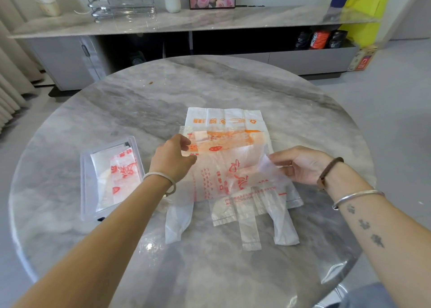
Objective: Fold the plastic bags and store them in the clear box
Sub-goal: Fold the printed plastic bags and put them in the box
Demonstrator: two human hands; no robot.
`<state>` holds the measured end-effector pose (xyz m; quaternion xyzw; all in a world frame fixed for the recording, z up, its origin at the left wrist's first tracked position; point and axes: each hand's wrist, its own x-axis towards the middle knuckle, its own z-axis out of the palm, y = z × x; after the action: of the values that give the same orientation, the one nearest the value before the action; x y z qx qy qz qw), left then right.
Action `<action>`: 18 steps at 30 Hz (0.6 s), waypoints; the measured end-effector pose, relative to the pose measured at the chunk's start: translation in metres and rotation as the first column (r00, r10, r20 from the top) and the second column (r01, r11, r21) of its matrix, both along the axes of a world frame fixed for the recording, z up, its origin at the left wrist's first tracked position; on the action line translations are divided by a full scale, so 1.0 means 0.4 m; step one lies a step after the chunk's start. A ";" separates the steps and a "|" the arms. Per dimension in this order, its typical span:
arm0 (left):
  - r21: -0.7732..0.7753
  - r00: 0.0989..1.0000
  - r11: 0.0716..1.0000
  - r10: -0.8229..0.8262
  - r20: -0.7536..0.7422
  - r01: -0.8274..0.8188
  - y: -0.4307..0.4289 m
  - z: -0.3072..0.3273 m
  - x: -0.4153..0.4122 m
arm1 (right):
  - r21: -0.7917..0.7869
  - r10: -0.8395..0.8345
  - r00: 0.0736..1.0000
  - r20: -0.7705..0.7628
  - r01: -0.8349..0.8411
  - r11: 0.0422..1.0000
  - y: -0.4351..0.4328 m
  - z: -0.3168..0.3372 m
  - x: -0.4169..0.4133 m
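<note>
A white plastic bag with orange print (224,165) is lifted over a pile of similar bags (224,117) in the middle of the round marble table (163,93). My left hand (173,157) pinches the bag's upper left edge. My right hand (300,164) holds its right edge, so the sheet hangs between both hands. Bag handles (250,230) trail toward me on the table. The clear box (86,181) stands open to the left of my left hand, with folded printed bags (116,172) inside.
Behind the table runs a long marble-topped sideboard (186,20) with a wire rack (121,6), a white vase and a flower picture. A yellow bag (366,2) hangs at the far right. The table's near edge lies just in front of me.
</note>
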<state>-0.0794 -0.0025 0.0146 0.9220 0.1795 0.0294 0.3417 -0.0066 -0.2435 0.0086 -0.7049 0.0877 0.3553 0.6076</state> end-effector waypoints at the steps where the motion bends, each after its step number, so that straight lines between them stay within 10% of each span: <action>1: 0.088 1.000 0.996 -0.001 -0.003 0.001 -0.001 -0.002 -0.001 | -0.035 -0.003 1.000 0.004 0.003 0.999 0.003 -0.001 -0.002; 6: 0.364 0.979 0.918 -0.194 0.065 0.158 -0.030 0.011 -0.019 | -0.224 -0.060 0.996 0.067 0.073 0.972 0.024 -0.019 -0.005; 11: 0.342 0.741 0.658 -0.572 -0.351 0.670 -0.094 -0.010 -0.043 | -0.511 0.085 0.939 0.334 0.104 0.853 0.049 -0.037 -0.005; 18: 0.278 0.635 0.592 -0.562 -0.530 0.756 -0.103 -0.046 -0.049 | -0.578 0.176 0.962 0.211 -0.022 0.816 0.062 -0.036 -0.018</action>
<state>-0.0991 -0.0438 -0.0037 0.9601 -0.1330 -0.2417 0.0463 -0.0138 -0.2188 -0.0059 -0.8974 0.0741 0.2506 0.3555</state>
